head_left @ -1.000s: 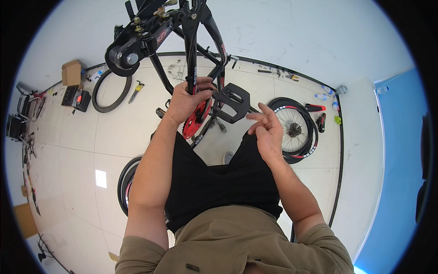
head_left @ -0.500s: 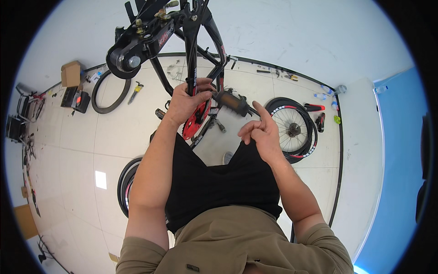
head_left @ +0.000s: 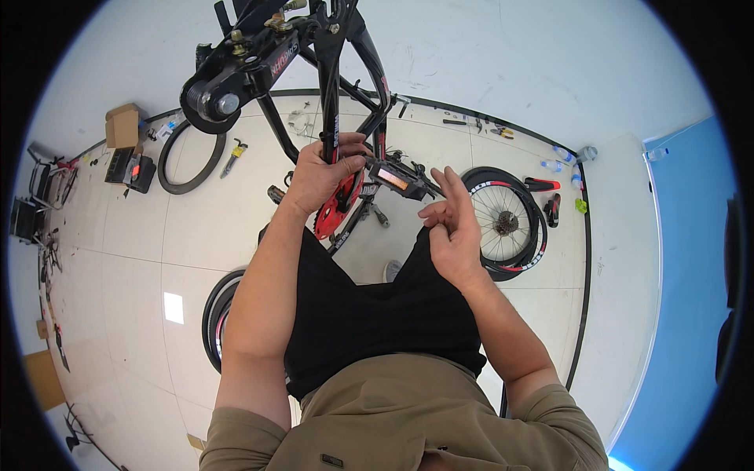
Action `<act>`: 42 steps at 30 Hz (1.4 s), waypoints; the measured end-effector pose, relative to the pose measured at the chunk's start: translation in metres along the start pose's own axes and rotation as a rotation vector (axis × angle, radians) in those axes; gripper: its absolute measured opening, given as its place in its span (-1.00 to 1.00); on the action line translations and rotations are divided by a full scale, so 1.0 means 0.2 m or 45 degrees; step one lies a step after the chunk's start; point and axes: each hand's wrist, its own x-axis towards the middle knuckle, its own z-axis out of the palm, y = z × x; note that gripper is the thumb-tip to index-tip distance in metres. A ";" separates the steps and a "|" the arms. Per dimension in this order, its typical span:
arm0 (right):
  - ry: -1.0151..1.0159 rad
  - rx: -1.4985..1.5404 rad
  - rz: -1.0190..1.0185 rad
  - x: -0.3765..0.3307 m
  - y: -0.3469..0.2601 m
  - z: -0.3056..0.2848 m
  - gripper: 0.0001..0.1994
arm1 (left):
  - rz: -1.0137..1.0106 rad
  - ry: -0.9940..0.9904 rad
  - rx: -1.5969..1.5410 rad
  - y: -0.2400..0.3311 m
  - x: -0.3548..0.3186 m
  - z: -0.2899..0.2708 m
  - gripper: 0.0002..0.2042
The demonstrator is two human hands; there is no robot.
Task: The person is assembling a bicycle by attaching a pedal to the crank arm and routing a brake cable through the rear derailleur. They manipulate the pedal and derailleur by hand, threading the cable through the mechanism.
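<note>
Centrally, a black pedal (head_left: 397, 179) with a pale orange reflector sits between the two hands, just right of the red chainring (head_left: 327, 220). At its inner end the left hand (head_left: 320, 177) curls; I cannot tell what it pinches. Near the outer end, the right hand (head_left: 454, 229) holds its fingers loosely spread. Above rises the black bicycle frame (head_left: 330, 86); rightward, a wheel (head_left: 491, 242) lies on the floor (head_left: 228, 243).

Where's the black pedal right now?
Head view, slightly above and right of centre: the black pedal is between the left hand and right hand, up and right of the red chainring.
</note>
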 end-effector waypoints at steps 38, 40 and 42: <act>-0.001 -0.161 -0.307 0.00 0.00 -0.02 -0.26 | -0.027 0.011 0.010 0.02 -0.01 0.01 -0.59; -0.084 -0.213 -0.419 0.00 -0.04 -0.03 -0.27 | -0.023 0.011 0.013 0.02 -0.01 0.01 -0.60; -0.087 -0.216 -0.387 0.01 -0.09 -0.01 -0.29 | -0.016 0.009 0.032 0.02 -0.01 0.01 -0.60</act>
